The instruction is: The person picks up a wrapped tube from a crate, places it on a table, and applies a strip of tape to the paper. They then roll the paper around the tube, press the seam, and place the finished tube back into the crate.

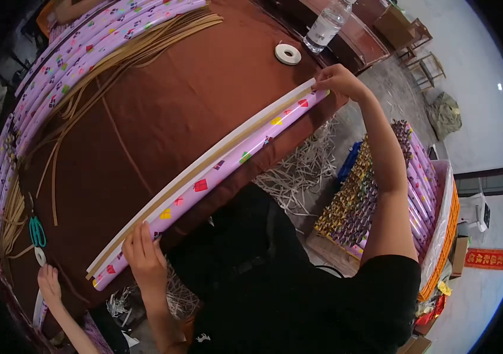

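Note:
A long pink roll (201,184) with small coloured gift prints lies diagonally along the table's near edge. A tan strip and a white strip run along its upper side. My left hand (144,253) rests on the roll near its lower left end, fingers pressed together over the strips. At the upper right end, my right hand (339,81) pinches the roll and the strip ends between thumb and fingers. A roll of white tape (287,54) lies flat just beyond my right hand, near a clear water bottle (326,26).
Many pink rolls (80,65) and loose tan strips (139,52) cover the table's far left. Green scissors (37,232) lie near a co-worker's hand (49,283) at lower left. A crate of rolls (440,218) stands right; shredded strips (299,177) litter the floor.

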A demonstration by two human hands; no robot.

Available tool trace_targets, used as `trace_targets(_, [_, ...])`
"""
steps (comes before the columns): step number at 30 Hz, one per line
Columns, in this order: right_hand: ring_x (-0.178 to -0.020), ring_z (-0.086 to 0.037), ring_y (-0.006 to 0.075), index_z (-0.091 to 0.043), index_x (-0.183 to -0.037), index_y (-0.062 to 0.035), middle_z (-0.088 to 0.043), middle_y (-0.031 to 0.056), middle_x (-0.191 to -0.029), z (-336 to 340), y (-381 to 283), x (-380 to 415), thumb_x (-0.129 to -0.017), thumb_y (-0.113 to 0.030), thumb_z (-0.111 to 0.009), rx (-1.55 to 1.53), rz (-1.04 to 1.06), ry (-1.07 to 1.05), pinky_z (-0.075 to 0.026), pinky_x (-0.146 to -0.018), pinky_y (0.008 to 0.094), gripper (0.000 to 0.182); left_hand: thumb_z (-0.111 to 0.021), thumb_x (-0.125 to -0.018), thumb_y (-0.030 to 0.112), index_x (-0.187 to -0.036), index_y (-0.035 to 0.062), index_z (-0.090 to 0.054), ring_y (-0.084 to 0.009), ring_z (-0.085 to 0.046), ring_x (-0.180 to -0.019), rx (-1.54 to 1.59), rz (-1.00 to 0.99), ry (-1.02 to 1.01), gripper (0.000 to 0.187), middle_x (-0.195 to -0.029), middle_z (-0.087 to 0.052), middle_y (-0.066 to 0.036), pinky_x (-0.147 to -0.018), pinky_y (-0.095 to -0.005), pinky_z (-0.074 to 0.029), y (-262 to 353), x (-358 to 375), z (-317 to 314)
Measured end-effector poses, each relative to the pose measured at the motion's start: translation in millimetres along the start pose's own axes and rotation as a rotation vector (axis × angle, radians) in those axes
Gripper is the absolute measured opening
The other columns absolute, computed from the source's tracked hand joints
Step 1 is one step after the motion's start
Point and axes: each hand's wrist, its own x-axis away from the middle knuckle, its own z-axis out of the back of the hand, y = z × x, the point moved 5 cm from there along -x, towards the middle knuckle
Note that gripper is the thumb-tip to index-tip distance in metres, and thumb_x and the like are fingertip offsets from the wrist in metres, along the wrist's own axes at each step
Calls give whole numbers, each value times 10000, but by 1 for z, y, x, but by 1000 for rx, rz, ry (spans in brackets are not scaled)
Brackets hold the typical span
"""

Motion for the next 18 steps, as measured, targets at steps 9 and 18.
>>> trace_targets(9, [-692,-594,96,-709,-760,1,-667,28,-711,-10,-5,-10,-756,-131,-765,83,-26,-23,-473,-650,257,143,-624,-855,23,-1278,-18,-530,-364,-518,-1135,7,14,-4,435,-1275,-545,-172,-977,-477,-409,-1,-1,0])
trace_targets(18, [-672,-586,102,-714,-755,-11,-654,35,-691,-15,-14,-9,-725,-158,-760,125,-78,-10,-477,-645,268,157,-634,-849,-3,-1293,-22,-525,-356,-522,-1138,-11,19,-7,458,-1268,-546,-177,-977,-473,-409,1,-1,1])
